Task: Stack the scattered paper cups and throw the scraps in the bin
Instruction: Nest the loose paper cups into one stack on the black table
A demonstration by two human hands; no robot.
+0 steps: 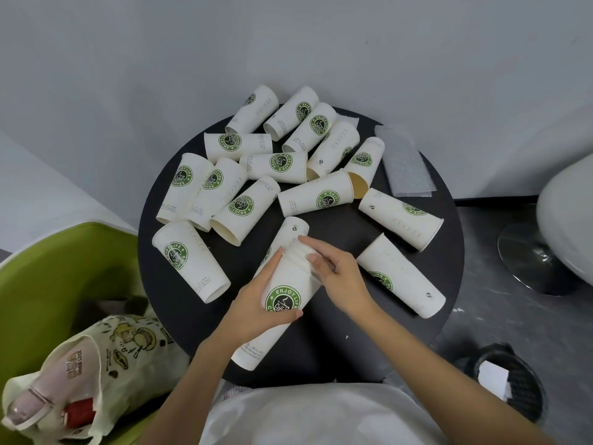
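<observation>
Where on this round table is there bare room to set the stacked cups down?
Bare table shows at the near rim, between the held cups and the right hand, and mid-table, just beyond the held cups. The far half is crowded with lying cups; bubble wrap covers the far right.

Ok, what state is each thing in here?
Held paper cup: gripped by left hand, tilted over table.
Inner cup: partly nested in it, right hand pinching.
Loose cups: scattered, lying on their sides.
Bubble wrap: flat on table.
Bin: open, white scrap inside.
Tote bag: open, slumped on green chair.
</observation>
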